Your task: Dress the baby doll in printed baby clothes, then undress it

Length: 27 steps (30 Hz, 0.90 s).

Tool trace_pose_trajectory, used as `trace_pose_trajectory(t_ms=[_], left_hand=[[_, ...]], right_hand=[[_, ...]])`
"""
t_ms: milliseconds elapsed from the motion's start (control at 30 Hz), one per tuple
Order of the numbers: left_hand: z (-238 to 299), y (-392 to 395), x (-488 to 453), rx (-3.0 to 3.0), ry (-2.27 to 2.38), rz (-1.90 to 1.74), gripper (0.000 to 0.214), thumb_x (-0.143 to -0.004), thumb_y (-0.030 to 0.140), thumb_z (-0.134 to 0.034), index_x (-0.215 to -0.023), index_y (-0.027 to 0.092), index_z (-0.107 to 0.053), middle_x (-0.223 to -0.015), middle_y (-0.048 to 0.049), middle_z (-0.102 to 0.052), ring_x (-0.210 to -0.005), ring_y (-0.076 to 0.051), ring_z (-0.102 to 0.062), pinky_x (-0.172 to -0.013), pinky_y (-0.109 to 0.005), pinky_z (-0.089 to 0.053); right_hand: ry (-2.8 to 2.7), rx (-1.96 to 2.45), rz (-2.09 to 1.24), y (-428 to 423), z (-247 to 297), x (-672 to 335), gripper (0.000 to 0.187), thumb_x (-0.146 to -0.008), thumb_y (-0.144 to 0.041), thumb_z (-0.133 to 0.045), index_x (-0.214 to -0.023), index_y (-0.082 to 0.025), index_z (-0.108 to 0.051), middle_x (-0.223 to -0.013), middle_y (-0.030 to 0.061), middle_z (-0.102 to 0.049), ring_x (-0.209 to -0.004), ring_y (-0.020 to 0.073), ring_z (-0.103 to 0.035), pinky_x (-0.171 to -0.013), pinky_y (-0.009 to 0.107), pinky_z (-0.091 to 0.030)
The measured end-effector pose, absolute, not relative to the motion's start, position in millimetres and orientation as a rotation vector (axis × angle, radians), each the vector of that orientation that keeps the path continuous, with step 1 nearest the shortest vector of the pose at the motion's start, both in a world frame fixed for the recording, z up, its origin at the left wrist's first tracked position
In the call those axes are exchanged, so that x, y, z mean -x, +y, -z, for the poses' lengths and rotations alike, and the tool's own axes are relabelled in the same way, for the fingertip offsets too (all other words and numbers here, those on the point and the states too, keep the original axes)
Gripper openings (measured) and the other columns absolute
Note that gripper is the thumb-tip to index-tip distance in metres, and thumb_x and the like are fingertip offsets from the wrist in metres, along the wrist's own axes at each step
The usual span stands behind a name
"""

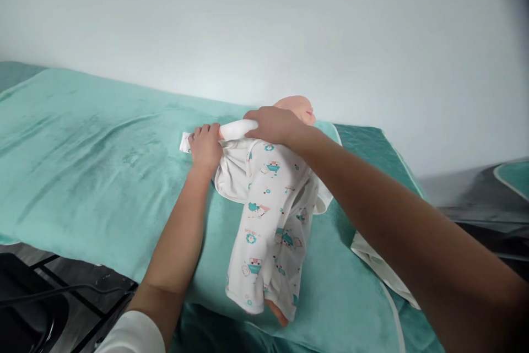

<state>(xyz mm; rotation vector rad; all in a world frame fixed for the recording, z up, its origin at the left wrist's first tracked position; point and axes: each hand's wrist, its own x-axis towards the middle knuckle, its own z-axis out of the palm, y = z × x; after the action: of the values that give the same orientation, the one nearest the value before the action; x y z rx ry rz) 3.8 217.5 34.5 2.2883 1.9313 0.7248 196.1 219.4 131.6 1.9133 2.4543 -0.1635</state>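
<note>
A baby doll (295, 106) lies on a teal towel (91, 155), dressed in a white printed romper (270, 215) with its legs pointing toward me. My left hand (204, 146) is closed on the romper's sleeve near the cuff, which sticks out to the left. My right hand (273, 124) is wrapped round the sleeved arm at the doll's shoulder, beside the head. One bare foot shows below the romper's leg at the towel's near edge.
A white cloth (382, 265) lies on the towel at the right under my forearm. A plain white wall stands behind. Dark floor, a cable and a black object (28, 314) sit at the lower left. Another teal-covered surface (512, 177) shows at the far right.
</note>
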Motion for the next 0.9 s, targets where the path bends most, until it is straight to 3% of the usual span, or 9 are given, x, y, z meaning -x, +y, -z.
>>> trace_pose_trajectory(t_ms=[100, 200, 333, 433, 533, 700, 800, 900], left_hand=[[-36.3, 218.3, -10.1, -2.426, 1.813, -0.691, 0.045, -0.091, 0.020, -0.057, -0.135, 0.028, -0.057, -0.133, -0.0118, -0.065, -0.130, -0.034, -0.053, -0.117, -0.054, -0.034], [-35.0, 220.5, -14.1, -2.467, 1.695, -0.603, 0.044, -0.094, 0.028, -0.059, -0.137, 0.026, -0.054, -0.134, -0.0123, -0.064, -0.127, -0.032, -0.054, -0.108, -0.048, -0.042], [-32.8, 223.6, -14.1, -2.438, 1.817, -0.546, 0.032, -0.098, 0.027, -0.052, -0.129, 0.024, -0.057, -0.132, -0.0134, -0.064, -0.126, -0.032, -0.054, -0.102, -0.047, -0.044], [-32.1, 225.4, -10.0, -2.413, 1.910, -0.528, 0.030, -0.098, 0.026, -0.050, -0.127, 0.025, -0.058, -0.133, -0.0135, -0.063, -0.127, -0.032, -0.055, -0.102, -0.047, -0.044], [-31.9, 226.0, -3.5, -2.341, 2.020, -0.508, 0.031, -0.098, 0.028, -0.049, -0.128, 0.024, -0.058, -0.133, -0.0126, -0.064, -0.126, -0.033, -0.055, -0.103, -0.049, -0.045], [-32.0, 224.8, 0.9, -2.296, 2.071, -0.492, 0.035, -0.097, 0.029, -0.049, -0.130, 0.023, -0.057, -0.133, -0.0139, -0.063, -0.126, -0.035, -0.055, -0.104, -0.051, -0.046], [-30.3, 225.7, -0.7, -2.291, 2.048, -0.497, 0.038, -0.095, 0.029, -0.051, -0.132, 0.023, -0.057, -0.134, -0.0144, -0.063, -0.127, -0.036, -0.054, -0.105, -0.053, -0.045], [-28.8, 226.0, -1.7, -2.260, 2.017, -0.565, 0.044, -0.091, 0.027, -0.054, -0.135, 0.024, -0.057, -0.137, -0.0141, -0.061, -0.130, -0.038, -0.052, -0.111, -0.058, -0.041]], right_hand=[[2.462, -1.863, 0.162, 224.5, -119.8, -181.0, 0.036, -0.090, -0.040, -0.064, -0.125, -0.029, -0.068, -0.119, 0.0082, -0.072, -0.102, 0.0291, -0.066, -0.078, 0.037, -0.047], [2.479, -1.863, 0.229, 226.7, -112.9, -174.8, 0.040, -0.092, -0.038, -0.062, -0.130, -0.027, -0.066, -0.126, 0.0098, -0.071, -0.111, 0.0314, -0.065, -0.084, 0.039, -0.050], [2.562, -2.012, 0.386, 216.0, -114.6, -191.8, 0.041, -0.099, -0.034, -0.051, -0.135, -0.021, -0.065, -0.142, 0.0104, -0.065, -0.127, 0.0321, -0.061, -0.102, 0.045, -0.049], [2.652, -2.253, 0.494, 198.9, -109.4, -222.2, 0.037, -0.100, -0.030, -0.047, -0.125, -0.020, -0.071, -0.135, 0.0081, -0.070, -0.127, 0.0295, -0.061, -0.111, 0.048, -0.045], [2.742, -2.588, 0.509, 180.9, -84.0, -257.0, 0.035, -0.097, -0.031, -0.049, -0.120, -0.021, -0.073, -0.129, 0.0077, -0.072, -0.121, 0.0283, -0.064, -0.108, 0.048, -0.048], [2.641, -2.867, 0.152, 157.8, -23.3, -288.5, 0.040, -0.092, -0.024, -0.048, -0.124, -0.019, -0.070, -0.129, 0.0138, -0.071, -0.120, 0.0317, -0.063, -0.108, 0.053, -0.047], [2.545, -2.914, -0.090, 149.8, -4.7, -294.4, 0.047, -0.090, -0.017, -0.042, -0.129, -0.021, -0.069, -0.133, 0.0116, -0.069, -0.123, 0.0322, -0.061, -0.110, 0.054, -0.044], [2.449, -3.040, -0.122, 149.2, 0.8, -306.5, 0.050, -0.087, -0.014, -0.040, -0.126, -0.022, -0.072, -0.131, 0.0094, -0.071, -0.121, 0.0305, -0.063, -0.108, 0.049, -0.046]])
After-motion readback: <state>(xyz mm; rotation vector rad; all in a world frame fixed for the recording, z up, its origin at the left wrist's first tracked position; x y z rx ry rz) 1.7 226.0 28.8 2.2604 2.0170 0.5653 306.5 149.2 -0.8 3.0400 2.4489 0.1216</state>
